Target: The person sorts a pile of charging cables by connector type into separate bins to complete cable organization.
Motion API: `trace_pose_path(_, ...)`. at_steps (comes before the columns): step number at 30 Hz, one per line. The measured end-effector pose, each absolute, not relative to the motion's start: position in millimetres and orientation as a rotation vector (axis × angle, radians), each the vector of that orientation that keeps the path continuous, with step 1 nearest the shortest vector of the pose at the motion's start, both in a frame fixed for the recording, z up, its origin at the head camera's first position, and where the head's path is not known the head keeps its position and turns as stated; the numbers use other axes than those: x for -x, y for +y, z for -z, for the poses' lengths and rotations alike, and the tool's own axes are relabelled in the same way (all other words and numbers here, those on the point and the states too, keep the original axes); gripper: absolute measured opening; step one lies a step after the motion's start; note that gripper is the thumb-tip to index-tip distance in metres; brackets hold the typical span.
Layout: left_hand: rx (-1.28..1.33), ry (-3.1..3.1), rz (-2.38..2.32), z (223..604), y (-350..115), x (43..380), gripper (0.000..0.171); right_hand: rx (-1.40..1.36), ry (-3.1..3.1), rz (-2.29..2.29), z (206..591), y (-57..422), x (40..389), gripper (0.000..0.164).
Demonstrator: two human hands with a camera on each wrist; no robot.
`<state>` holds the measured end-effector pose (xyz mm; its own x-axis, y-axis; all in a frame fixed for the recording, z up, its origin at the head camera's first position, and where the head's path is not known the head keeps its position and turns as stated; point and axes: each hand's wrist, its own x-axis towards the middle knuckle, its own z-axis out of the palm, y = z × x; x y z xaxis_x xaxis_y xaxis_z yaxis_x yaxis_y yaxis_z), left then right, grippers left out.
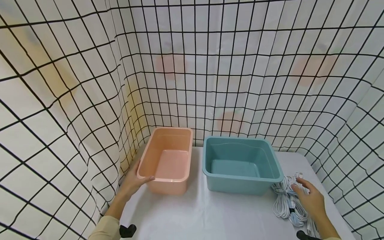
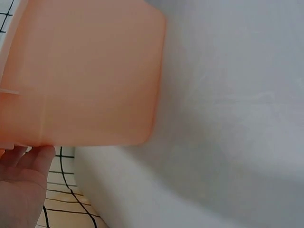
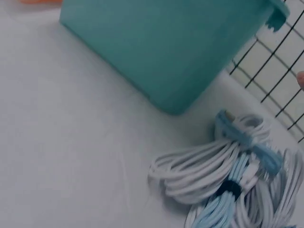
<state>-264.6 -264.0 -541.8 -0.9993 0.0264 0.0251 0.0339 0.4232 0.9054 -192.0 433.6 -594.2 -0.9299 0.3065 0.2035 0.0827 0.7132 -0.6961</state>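
My left hand (image 1: 133,181) holds the near left corner of a peach plastic bin (image 1: 172,185). The thumb lies along the rim and the fingers are against the outer left side. In the left wrist view, fingertips (image 2: 43,159) touch the wall of that bin (image 2: 90,76). At the right, my right hand (image 1: 312,200) hovers over a pile of bundled white and pale blue cables (image 1: 283,203), its fingers loosely bent with nothing seen in them. Blue and black ties bind the cable bundles (image 3: 199,171) in the right wrist view.
A teal plastic bin (image 1: 237,185) stands between the peach bin and the cables, with nothing visible inside. Both bins rest on a white-covered table (image 1: 228,216). Black wire grid (image 1: 207,73) walls rise at the back, left and right.
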Motion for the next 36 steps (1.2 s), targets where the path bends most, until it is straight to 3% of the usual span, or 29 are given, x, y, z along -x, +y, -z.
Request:
trace_pose_path(6,0.025,-2.668,1.658,543,-266,264,0.118,0.323,-2.72,-0.994,612,438,192,0.059)
trace_pose_path(13,0.017,-2.667,1.662,543,-265,264,0.119,0.143,-2.745,-0.833,636,451,199,0.048)
trace_pose_path(19,0.036,-2.67,1.659,543,-266,264,0.119,0.181,-2.813,-0.732,651,449,200,0.037)
trace_pose_path(27,0.062,-2.67,1.649,543,-264,264,0.119,0.124,-2.787,-0.708,646,444,200,0.026)
trace_pose_path(36,0.038,-2.689,1.632,542,-265,264,0.118,0.135,-2.855,-0.745,633,455,202,0.032)
